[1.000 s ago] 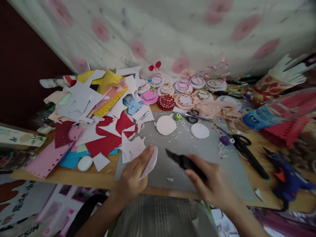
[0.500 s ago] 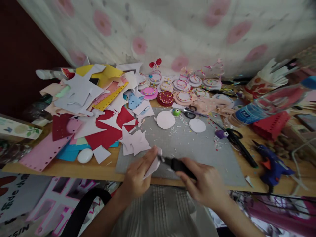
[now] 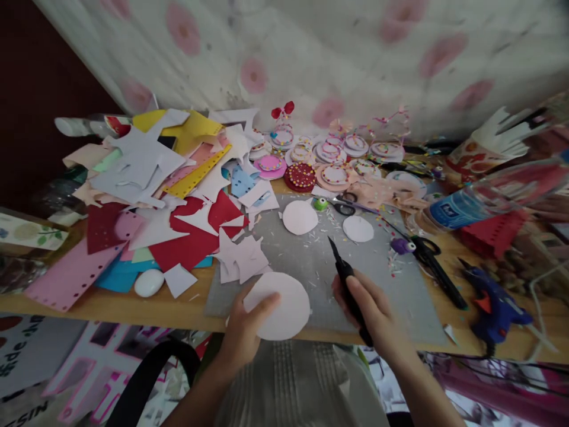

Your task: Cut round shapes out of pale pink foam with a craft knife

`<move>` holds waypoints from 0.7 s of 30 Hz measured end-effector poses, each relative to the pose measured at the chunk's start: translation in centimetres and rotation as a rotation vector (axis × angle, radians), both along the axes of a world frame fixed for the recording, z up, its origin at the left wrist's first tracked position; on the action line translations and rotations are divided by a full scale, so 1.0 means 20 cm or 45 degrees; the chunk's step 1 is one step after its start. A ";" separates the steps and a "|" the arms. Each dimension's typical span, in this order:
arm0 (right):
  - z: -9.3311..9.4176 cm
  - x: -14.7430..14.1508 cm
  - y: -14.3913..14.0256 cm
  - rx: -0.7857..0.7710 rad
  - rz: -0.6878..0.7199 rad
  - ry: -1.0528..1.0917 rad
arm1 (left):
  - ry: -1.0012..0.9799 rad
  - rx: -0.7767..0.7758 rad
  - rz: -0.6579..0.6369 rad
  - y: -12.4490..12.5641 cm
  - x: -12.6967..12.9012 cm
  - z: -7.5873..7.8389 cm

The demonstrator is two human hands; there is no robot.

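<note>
Between thumb and fingers, my left hand [image 3: 249, 320] grips a white round disc [image 3: 284, 308], its flat face turned up over the front edge of the grey cutting mat [image 3: 382, 290]. A black craft knife [image 3: 349, 290] is in my closed right hand [image 3: 373, 308], its blade pointing up and away, apart from the disc. Two more white discs lie on the mat: a larger disc [image 3: 300, 217] and a smaller disc [image 3: 358, 229]. Star-like white offcuts [image 3: 242, 258] rest left of them, and small white shavings are scattered about.
Coloured foam or paper scraps [image 3: 186, 231] pile up on the left. Decorated round pieces [image 3: 300, 177] stand along the back. To the right are scissors [image 3: 427, 246], a black pen-like tool [image 3: 444, 279], a blue glue gun [image 3: 500, 311] and a leaning plastic bottle [image 3: 457, 207].
The disc has turned from edge-on to face-up in my left hand. My right hand has drawn the knife away from the disc's edge, and its blade now points upward.
</note>
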State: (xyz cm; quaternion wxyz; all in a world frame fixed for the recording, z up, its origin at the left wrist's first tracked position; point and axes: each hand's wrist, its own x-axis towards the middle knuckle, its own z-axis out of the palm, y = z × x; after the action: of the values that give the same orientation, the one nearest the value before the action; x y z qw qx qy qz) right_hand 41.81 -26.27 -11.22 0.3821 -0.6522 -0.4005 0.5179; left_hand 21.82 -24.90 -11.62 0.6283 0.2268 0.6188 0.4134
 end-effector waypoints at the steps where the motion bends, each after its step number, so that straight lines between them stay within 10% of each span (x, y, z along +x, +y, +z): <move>1: -0.01 -0.02 0.00 -0.018 0.006 0.066 | -0.012 0.002 -0.063 0.01 0.00 0.01; 7: -0.06 -0.10 -0.02 -0.155 -0.032 0.472 | -0.470 0.023 -0.513 0.02 -0.02 -0.02; 13: -0.06 -0.13 -0.05 -0.210 -0.101 0.715 | -0.341 0.382 -0.939 0.03 -0.05 0.03; 21: -0.06 -0.11 -0.06 0.001 -0.252 0.267 | -0.438 0.554 -0.742 0.04 0.01 0.06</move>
State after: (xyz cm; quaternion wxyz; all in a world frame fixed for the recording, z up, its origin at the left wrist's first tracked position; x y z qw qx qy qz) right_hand 39.64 -27.50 -12.42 0.4711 -0.6308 -0.2924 0.5428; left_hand 22.11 -24.17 -10.45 0.7510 0.4478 0.3124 0.3713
